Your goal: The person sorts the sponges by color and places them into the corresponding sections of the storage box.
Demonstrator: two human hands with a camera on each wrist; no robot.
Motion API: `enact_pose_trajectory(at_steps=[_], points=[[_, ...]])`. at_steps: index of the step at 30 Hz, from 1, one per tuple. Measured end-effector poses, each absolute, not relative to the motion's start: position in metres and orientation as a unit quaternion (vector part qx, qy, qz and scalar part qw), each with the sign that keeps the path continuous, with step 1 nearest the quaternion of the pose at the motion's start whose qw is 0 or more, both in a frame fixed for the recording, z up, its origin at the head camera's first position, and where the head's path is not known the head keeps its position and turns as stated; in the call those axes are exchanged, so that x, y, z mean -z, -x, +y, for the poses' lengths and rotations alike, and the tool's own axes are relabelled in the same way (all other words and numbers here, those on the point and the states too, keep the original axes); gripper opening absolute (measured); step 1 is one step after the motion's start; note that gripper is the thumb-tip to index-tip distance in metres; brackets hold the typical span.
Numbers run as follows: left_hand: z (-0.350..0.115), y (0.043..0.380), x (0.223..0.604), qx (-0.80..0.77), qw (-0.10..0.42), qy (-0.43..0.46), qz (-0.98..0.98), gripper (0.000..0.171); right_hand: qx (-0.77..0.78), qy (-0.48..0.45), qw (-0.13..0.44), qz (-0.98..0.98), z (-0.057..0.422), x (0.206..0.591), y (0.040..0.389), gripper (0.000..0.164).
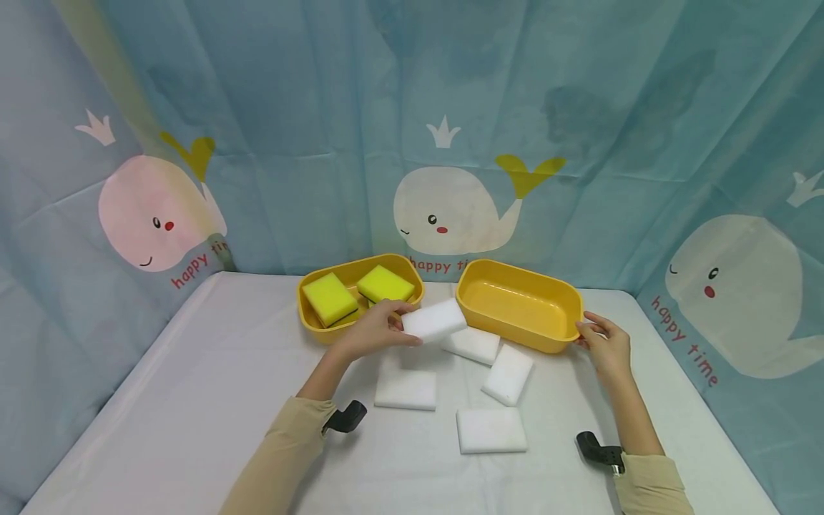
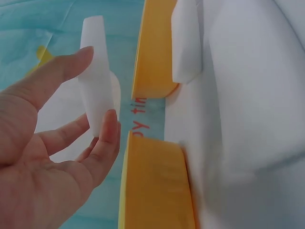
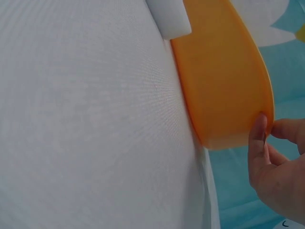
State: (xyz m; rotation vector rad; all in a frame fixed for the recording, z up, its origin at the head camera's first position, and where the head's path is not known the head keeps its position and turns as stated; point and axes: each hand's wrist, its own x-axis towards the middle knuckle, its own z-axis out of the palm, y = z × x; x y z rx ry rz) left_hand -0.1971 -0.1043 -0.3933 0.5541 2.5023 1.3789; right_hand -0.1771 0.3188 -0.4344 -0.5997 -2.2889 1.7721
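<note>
**Beige sleeves (image 1: 277, 458) nearest; a white block (image 1: 435, 321) held just left of the right tray (image 1: 515, 304)**

The sleeves enter from the near edge, one on each side of a scatter of four loose blocks (image 1: 492, 430) on the white-covered desk (image 1: 553, 411). Beyond them, the left grip (image 1: 380, 332) pinches the held block by its left end, thumb on one face and fingers on the other, parted only about as far as the block is thick.

The key relation runs left to right. The held block extends rightward from the left grip, its long axis tilted a little toward the far right, so its free end points at the left end of the right tray. In the left wrist view it is off the desk, seen nearly edge-on, with a gap between it and the tray.

The left grip is the nearer one to this block; the right grip (image 1: 608, 347) is well apart, at the tray's opposite end, where thumb and fingers close over the rim at the near right corner. The right tray's visible floor is bare, its long axis sloping from far left to near right.

Just behind the left grip stands the left tray (image 1: 350, 275), holding yellow sponges (image 1: 330, 299).
</note>
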Motion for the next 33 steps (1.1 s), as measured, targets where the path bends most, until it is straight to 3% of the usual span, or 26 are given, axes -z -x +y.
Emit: enact_pose_trajectory(at_steps=[33], points=[[-0.029, 0.211, 0.388, -0.472, 0.058, -0.114, 0.872, 0.065, -0.607, 0.201, 0.099, -0.763, 0.322, 0.436, 0.178, 0.052]])
